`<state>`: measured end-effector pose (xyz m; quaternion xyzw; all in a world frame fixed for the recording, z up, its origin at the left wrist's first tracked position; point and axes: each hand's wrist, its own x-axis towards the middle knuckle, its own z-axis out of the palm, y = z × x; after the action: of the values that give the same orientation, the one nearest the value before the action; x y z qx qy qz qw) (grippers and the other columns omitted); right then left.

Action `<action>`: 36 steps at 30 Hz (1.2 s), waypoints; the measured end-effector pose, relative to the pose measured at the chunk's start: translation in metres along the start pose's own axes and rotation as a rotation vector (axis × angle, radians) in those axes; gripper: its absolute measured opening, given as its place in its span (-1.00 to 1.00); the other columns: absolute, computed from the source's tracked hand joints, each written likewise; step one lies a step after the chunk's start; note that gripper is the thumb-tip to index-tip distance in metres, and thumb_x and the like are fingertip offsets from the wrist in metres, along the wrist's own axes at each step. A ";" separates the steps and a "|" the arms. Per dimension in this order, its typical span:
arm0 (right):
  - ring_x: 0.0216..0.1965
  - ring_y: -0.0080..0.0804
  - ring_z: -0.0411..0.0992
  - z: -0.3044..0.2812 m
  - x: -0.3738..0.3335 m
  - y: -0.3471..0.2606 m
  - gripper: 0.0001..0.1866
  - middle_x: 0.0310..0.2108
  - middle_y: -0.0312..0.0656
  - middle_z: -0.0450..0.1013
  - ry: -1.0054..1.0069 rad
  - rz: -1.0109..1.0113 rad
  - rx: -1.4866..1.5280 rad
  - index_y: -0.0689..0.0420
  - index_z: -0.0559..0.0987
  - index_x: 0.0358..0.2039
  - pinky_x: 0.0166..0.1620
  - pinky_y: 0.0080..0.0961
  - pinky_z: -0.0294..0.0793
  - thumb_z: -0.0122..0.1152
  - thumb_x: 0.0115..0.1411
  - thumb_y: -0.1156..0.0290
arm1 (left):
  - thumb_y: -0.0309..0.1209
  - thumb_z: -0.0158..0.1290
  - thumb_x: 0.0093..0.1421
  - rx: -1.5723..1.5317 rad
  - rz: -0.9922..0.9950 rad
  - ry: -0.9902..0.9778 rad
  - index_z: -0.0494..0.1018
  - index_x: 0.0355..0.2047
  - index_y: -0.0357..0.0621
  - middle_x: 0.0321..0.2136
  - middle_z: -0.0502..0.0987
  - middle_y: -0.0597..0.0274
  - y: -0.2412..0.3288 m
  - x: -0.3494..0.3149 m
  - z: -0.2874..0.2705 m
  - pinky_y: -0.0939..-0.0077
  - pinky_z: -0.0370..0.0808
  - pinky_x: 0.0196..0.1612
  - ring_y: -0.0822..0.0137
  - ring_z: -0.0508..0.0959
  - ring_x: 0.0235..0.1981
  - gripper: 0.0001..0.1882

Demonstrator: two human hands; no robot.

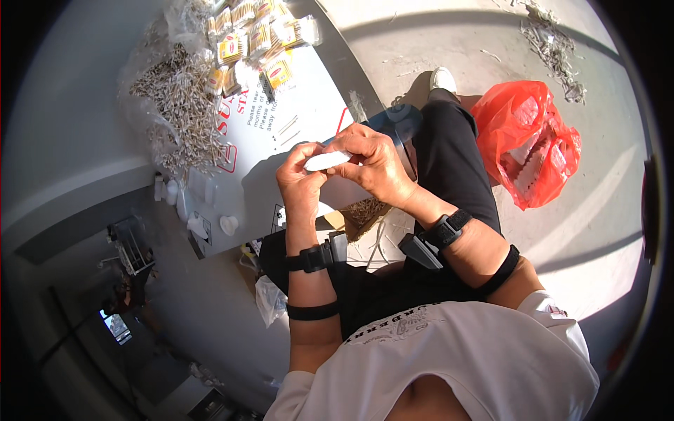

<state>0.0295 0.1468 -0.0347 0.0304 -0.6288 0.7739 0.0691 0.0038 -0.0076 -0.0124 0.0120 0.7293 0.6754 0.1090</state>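
A tight bundle of cotton swabs (328, 161) sits between my two hands over the near edge of the table, its white tips forming an oval that faces up. My left hand (300, 179) grips its left end, thumb and fingers closed. Around the other end, my right hand (375, 163) has its fingers curled over the top and its thumb below. The swabs' sticks are hidden by my hands. A few loose swabs (288, 130) lie on the white printed sheet (319, 98) beyond. Filled swab packets (258, 38) with yellow labels are heaped at the far end.
A large pile of loose swabs (179, 105) in clear plastic covers the table's left side. Small white bottles (170, 191) stand near its lower left corner. An open carton (365, 212) with swabs is below the table. To the right, a red plastic bag (516, 116) rests on the floor.
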 end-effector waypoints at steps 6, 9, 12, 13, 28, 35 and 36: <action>-0.37 -0.45 0.39 -0.003 0.000 -0.003 -0.71 -0.41 -0.25 0.43 -0.046 -0.036 -0.059 0.13 0.65 -0.28 -0.31 -0.53 0.40 0.46 -0.08 0.51 | -0.85 0.06 -0.11 0.008 -0.029 -0.003 0.52 -0.31 -0.33 -0.34 0.54 0.30 -0.003 0.000 -0.002 0.66 0.46 -0.23 0.52 0.50 -0.30 -0.67; -0.34 -0.42 0.40 -0.003 0.000 -0.004 -0.71 -0.41 -0.25 0.43 -0.051 -0.060 -0.076 0.13 0.64 -0.28 -0.28 -0.51 0.41 0.47 -0.08 0.51 | -0.85 0.06 -0.10 0.007 -0.022 -0.018 0.52 -0.30 -0.34 -0.36 0.55 0.32 -0.003 0.001 -0.002 0.68 0.46 -0.25 0.53 0.50 -0.33 -0.68; -0.37 -0.36 0.41 -0.003 0.000 -0.004 -0.69 -0.46 -0.22 0.42 -0.024 -0.111 -0.083 0.14 0.64 -0.28 -0.32 -0.47 0.41 0.47 -0.12 0.51 | -0.85 0.05 -0.09 0.005 -0.033 -0.006 0.52 -0.31 -0.34 -0.37 0.55 0.33 -0.003 0.001 -0.001 0.68 0.45 -0.27 0.54 0.49 -0.34 -0.68; -0.37 -0.36 0.42 -0.002 0.000 -0.005 -0.68 -0.46 -0.22 0.43 -0.023 -0.123 -0.085 0.13 0.64 -0.28 -0.31 -0.48 0.42 0.47 -0.12 0.51 | -0.85 0.05 -0.09 0.005 -0.033 -0.005 0.52 -0.31 -0.34 -0.37 0.55 0.33 -0.003 0.001 -0.001 0.68 0.45 -0.27 0.54 0.49 -0.34 -0.68; -0.37 -0.34 0.46 -0.005 0.000 -0.006 -0.74 -0.39 -0.21 0.45 0.016 -0.153 -0.118 0.15 0.62 -0.30 -0.32 -0.50 0.45 0.43 -0.07 0.52 | -0.84 0.06 -0.10 0.013 -0.054 -0.038 0.51 -0.31 -0.33 -0.27 0.57 0.23 0.003 0.000 0.007 0.60 0.49 -0.19 0.47 0.52 -0.24 -0.68; -0.43 -0.48 0.39 -0.007 -0.002 -0.012 -0.73 -0.36 -0.24 0.41 0.019 -0.025 -0.083 0.17 0.61 -0.27 -0.37 -0.58 0.42 0.42 -0.03 0.53 | -0.76 0.17 -0.06 0.194 0.213 -0.066 0.51 -0.25 -0.29 -0.14 0.55 0.11 0.003 0.004 0.002 0.50 0.48 -0.05 0.33 0.52 -0.10 -0.68; -0.43 -0.49 0.39 -0.006 -0.002 -0.013 -0.73 -0.35 -0.24 0.41 0.017 -0.031 -0.078 0.17 0.60 -0.26 -0.37 -0.58 0.41 0.41 -0.03 0.54 | -0.76 0.18 -0.05 0.232 0.232 -0.076 0.50 -0.24 -0.29 -0.14 0.55 0.12 0.002 0.005 -0.001 0.49 0.49 -0.05 0.33 0.53 -0.11 -0.68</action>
<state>0.0332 0.1548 -0.0238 0.0310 -0.6573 0.7478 0.0875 -0.0013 -0.0072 -0.0108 0.1342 0.7915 0.5937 0.0559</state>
